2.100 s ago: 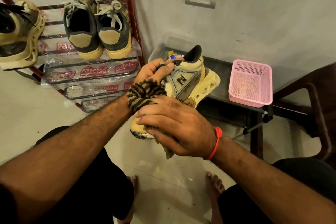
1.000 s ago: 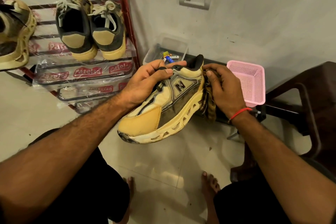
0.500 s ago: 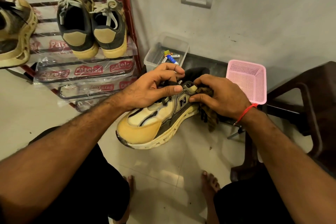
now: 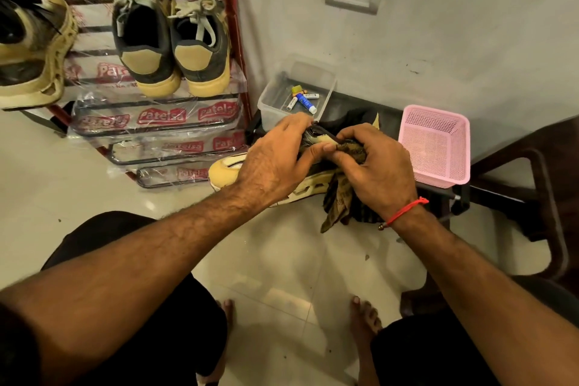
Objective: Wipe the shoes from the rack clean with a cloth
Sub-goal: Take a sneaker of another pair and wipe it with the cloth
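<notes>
A yellow and grey sneaker (image 4: pixel 224 171) hangs in the air in front of me, toe to the left, mostly covered by my hands. My left hand (image 4: pixel 275 157) grips its upper from the left side. My right hand (image 4: pixel 372 163) holds a striped brown cloth (image 4: pixel 338 204) bunched against the shoe's collar, with the loose end of the cloth dangling below. On the red shoe rack (image 4: pixel 238 41) at the left stand a dark pair with yellow heels (image 4: pixel 172 50) and a matching yellow sneaker (image 4: pixel 31 50).
A clear plastic box (image 4: pixel 275 97) with small batteries and a pink mesh basket (image 4: pixel 435 144) sit on a low dark bench by the wall. A dark brown chair (image 4: pixel 539 197) stands at the right. My bare feet rest on the pale tiled floor below.
The shoe has tipped flatter and dropped lower. My right hand with the cloth went from the toe to the heel side and now works at the collar. My left hand slid over the upper.
</notes>
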`<state>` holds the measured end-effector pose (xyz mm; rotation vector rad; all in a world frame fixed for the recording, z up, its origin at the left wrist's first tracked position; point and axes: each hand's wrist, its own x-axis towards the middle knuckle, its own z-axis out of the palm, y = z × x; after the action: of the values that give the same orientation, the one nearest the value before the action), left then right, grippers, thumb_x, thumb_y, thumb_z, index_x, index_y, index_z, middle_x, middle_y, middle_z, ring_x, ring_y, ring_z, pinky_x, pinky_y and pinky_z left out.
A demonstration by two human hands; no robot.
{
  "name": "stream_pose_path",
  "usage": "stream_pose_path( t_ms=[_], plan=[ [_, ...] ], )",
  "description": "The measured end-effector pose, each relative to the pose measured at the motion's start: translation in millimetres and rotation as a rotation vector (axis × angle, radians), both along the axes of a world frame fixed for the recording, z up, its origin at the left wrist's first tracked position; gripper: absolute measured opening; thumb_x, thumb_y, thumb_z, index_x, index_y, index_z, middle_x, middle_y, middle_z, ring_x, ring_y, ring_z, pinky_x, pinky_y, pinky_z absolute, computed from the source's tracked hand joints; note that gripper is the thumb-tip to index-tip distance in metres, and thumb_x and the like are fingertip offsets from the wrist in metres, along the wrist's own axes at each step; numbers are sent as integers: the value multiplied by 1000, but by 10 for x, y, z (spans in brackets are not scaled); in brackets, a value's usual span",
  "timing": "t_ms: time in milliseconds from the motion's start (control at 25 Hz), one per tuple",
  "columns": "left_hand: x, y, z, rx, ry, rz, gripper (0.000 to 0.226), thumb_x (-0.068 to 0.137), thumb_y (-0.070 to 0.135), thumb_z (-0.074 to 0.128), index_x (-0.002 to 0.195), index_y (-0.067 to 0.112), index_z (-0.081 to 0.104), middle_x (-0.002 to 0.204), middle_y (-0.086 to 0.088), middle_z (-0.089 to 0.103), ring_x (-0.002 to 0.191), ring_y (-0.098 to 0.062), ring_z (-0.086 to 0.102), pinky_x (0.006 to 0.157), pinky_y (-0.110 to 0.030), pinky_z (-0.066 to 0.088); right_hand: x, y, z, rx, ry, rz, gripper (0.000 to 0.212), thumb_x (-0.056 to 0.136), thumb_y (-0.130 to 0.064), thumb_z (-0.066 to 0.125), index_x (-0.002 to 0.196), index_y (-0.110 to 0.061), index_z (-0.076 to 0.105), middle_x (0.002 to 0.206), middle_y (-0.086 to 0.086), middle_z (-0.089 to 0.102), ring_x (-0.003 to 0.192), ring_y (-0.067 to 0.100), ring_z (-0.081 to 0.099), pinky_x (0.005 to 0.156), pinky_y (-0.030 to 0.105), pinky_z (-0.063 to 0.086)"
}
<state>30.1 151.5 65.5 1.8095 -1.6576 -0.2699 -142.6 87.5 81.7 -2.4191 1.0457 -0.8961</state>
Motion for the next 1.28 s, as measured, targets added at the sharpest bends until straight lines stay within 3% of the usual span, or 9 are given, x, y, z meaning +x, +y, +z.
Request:
stream_pose_path(
  t_ms=[160, 360, 480, 600, 680, 840, 1000, 1120, 1280],
  plan=[
    [90, -22, 7, -54, 165, 84, 60, 93, 68, 39, 116, 16, 59, 92, 0, 70, 82, -19, 67, 69, -47, 57, -64, -75, 218, 218, -363, 85, 28, 93, -20, 70, 120, -18, 63, 106, 3, 66, 95, 15, 67, 87, 30, 55],
    [207, -66, 9, -118, 276, 244, 59, 91, 65, 44, 101, 12, 67, 82, -2, 72, 74, -18, 68, 65, -47, 56, -318, -341, 315, 426, -745, -208, 41, 98, -23, 63, 137, -11, 54, 109, 0, 64, 100, 10, 64, 96, 39, 55],
    [156, -85, 0, -168, 297, 238, 58, 95, 64, 46, 92, 11, 70, 76, -2, 71, 68, -17, 66, 61, -47, 55, -255, -174, 311, 342, -564, 2, 50, 98, -23, 62, 143, -9, 48, 128, 6, 62, 118, 11, 61, 106, 39, 49],
    [163, -114, 10, -244, 346, 262, 60, 99, 56, 45, 76, 3, 61, 65, -18, 59, 59, -30, 53, 53, -49, 44, -203, -98, 251, 34, -57, 295, 73, 91, -29, 71, 152, -10, 35, 156, 6, 38, 144, 17, 37, 118, 38, 34],
    [209, -117, 13, -278, 340, 238, 60, 102, 51, 46, 73, 0, 58, 63, -22, 55, 57, -35, 51, 50, -49, 42, -192, -185, 166, -44, 96, 294, 70, 94, -22, 66, 154, -12, 33, 164, 3, 25, 150, 16, 25, 121, 39, 30],
    [242, -105, -8, -291, 302, 262, 60, 103, 49, 47, 71, 0, 57, 61, -21, 55, 55, -35, 51, 48, -49, 43, -121, -132, 110, 60, 34, 65, 59, 97, -17, 56, 153, -14, 37, 164, 0, 27, 146, 17, 34, 118, 27, 32],
    [268, -99, -9, -260, 331, 337, 59, 101, 53, 43, 71, 3, 56, 60, -15, 51, 54, -20, 44, 50, -44, 41, 54, 203, -6, -300, 187, 285, 48, 92, -14, 56, 139, -5, 55, 151, 11, 48, 137, 33, 48, 115, 46, 37],
    [306, -101, 34, -272, 406, 307, 59, 100, 53, 42, 74, 2, 58, 61, -12, 52, 55, -21, 45, 52, -43, 41, 67, 182, 12, -406, 208, 352, 45, 92, -8, 59, 137, -5, 57, 148, 10, 51, 135, 31, 50, 115, 45, 38],
    [262, -132, 81, -328, 313, 242, 56, 104, 44, 45, 70, 1, 58, 56, -12, 52, 50, -18, 46, 47, -44, 39, -86, -135, 118, -168, 11, 38, 44, 94, -11, 48, 136, -7, 58, 146, 7, 53, 132, 25, 53, 111, 28, 40]
  ],
)
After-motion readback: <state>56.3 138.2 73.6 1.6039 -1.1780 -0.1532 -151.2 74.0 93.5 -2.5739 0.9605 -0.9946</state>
